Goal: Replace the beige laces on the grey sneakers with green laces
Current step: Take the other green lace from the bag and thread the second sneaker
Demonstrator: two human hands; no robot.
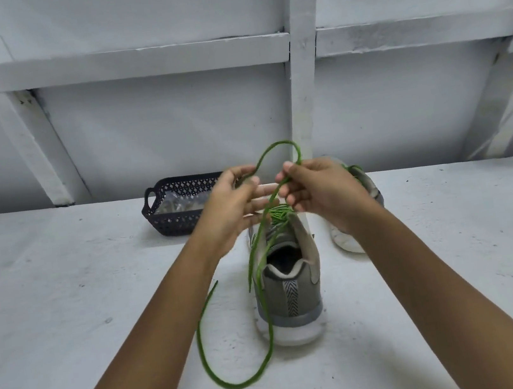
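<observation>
Left hand (pixel 233 202) and right hand (pixel 320 193) each pinch the green lace (pixel 269 322), fingers clamped on it, above the grey sneaker (pixel 293 292). The sneaker stands mid-tabletop (pixel 65 306), heel toward the near edge.

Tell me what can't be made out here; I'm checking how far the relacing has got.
Head view:
- Near sneaker: eyelets and most lacing hidden behind the left hand and right hand, which pinch the green lace.
- Far sneaker: mostly behind the right wrist.
- Basket contents: blurred, partly behind the left hand.
</observation>
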